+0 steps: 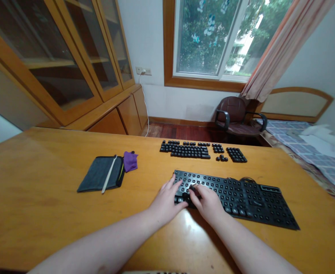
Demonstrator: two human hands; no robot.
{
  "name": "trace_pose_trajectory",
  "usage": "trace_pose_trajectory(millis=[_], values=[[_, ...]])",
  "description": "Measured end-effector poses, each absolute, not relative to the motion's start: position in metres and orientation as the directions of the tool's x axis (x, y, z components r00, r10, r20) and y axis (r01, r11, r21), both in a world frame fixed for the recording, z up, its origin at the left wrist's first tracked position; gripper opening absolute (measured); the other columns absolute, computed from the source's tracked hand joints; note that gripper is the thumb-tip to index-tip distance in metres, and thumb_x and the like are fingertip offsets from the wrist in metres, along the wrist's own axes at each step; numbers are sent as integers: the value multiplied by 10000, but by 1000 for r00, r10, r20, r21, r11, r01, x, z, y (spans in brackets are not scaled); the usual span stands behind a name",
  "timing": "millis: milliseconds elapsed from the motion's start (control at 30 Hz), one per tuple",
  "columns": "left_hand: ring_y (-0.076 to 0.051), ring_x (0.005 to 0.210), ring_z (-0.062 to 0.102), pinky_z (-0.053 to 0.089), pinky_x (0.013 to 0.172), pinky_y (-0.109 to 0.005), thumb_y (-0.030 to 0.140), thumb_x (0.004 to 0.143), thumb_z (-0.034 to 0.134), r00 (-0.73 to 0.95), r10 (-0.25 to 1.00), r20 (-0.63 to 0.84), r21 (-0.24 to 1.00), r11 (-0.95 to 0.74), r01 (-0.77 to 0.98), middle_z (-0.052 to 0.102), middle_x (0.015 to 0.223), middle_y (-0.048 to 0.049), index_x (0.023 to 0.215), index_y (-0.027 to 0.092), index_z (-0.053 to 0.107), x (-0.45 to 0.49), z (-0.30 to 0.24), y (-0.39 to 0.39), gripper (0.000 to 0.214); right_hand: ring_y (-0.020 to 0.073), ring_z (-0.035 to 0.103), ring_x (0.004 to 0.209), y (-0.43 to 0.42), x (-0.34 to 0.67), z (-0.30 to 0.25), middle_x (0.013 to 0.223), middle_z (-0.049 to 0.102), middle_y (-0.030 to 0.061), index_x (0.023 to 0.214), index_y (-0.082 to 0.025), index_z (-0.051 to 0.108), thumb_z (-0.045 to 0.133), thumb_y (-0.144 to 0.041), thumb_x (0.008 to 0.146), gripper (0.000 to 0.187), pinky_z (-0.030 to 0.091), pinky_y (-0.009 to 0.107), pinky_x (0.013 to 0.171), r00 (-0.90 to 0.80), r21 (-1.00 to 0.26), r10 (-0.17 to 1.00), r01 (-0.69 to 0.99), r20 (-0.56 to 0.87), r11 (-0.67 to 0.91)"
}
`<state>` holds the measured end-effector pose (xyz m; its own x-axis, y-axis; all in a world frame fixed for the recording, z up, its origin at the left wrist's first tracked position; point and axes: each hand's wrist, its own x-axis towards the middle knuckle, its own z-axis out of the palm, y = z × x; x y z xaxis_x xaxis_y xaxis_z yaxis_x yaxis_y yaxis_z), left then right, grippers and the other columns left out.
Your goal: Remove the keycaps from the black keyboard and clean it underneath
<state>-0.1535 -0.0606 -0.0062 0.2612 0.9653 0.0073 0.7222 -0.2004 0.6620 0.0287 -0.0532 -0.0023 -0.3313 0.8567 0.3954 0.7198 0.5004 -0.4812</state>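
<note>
1. Spreading open, the bare left hand (166,198) rests on the left end of the long, black, rectangular plastic keyboard (235,195), flat on the glossy yellow-brown wooden desk (47,217).
2. The bare right hand (210,202) pinches a small dark object (192,187) over the keyboard's left part, too hidden to identify.
3. Small black plastic keycaps (190,151) lie in rows beyond it.

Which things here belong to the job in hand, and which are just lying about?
Likely the job:
keyboard, many keycaps off
loose keycaps, set out beyond it
left hand and right hand, both at the keyboard

Apparently just lying about:
grey pouch
white stick across it
purple cloth beside it
</note>
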Motion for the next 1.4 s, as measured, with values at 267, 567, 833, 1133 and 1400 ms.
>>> trace_pose_trajectory(millis=[267,567,833,1133,1400], values=[[-271,1368,227,248,1103,-471,430,778,612,462,884,70,616,-403,677,364,1438,-87,1336,217,436,-154,-8,-51,623,189,643,742,-52,27,-1,818,684,62,908,-192,598,474,-222,878,131,501,296,685,-495,-456,793,649,355,609],[-267,1379,181,254,1107,-450,433,759,638,458,888,46,672,-367,644,346,1445,-84,1344,208,431,-153,-11,-50,660,181,662,735,-51,30,-11,833,696,79,881,-180,607,412,-217,913,201,508,282,680,-497,-490,787,615,367,617],[-276,1378,180,240,1106,-466,404,744,654,459,888,24,678,-352,645,335,1450,-76,1347,222,427,-154,-13,-48,670,167,657,685,-51,32,-8,763,690,47,833,-188,637,466,-299,888,211,511,261,625,-203,-743,931,561,304,365],[-255,1292,380,302,1076,-454,336,765,645,353,919,173,700,-367,613,525,1318,-73,1247,230,534,-156,-6,-51,506,222,682,752,-49,32,-10,846,713,105,884,-172,641,520,-399,859,259,561,345,699,-74,-911,962,310,264,274],[-208,1061,567,414,986,-377,213,746,656,304,927,219,799,-349,489,659,1071,-69,1008,211,668,-154,-10,-50,262,200,660,795,-50,31,-2,841,701,72,850,-188,665,484,-327,880,230,532,317,725,-181,-839,929,400,322,369]])
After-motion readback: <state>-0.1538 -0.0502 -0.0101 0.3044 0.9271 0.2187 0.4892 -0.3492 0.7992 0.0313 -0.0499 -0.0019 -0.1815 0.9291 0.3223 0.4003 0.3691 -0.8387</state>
